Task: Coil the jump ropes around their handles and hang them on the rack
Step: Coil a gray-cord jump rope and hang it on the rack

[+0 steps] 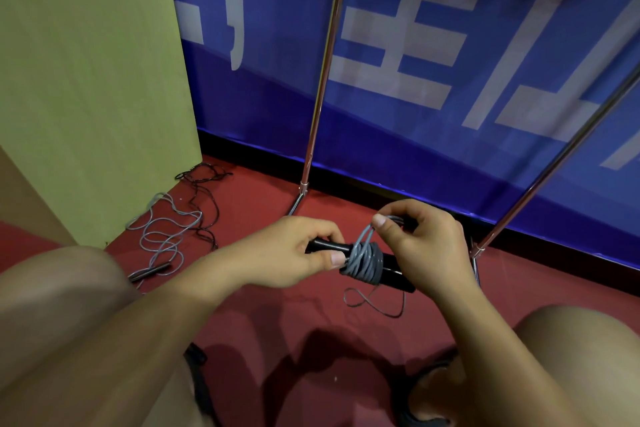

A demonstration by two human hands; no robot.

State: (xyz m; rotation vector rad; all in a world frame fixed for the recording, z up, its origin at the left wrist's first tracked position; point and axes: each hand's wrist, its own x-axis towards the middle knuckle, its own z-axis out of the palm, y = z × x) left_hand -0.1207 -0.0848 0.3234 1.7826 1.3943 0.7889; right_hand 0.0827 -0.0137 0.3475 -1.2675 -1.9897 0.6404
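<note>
Gripping black handles, left hand; banner writing unreadable.

Three jump ropes: one grey rope wound on black handles, one loose grey rope, one dark rope; two metal rack poles

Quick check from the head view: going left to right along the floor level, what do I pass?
Loose grey jump rope with black handles on the red floor → left hand gripping the black handles → grey rope coil wound round those handles → right hand pinching the rope's loops → right chrome rack leg.
</note>
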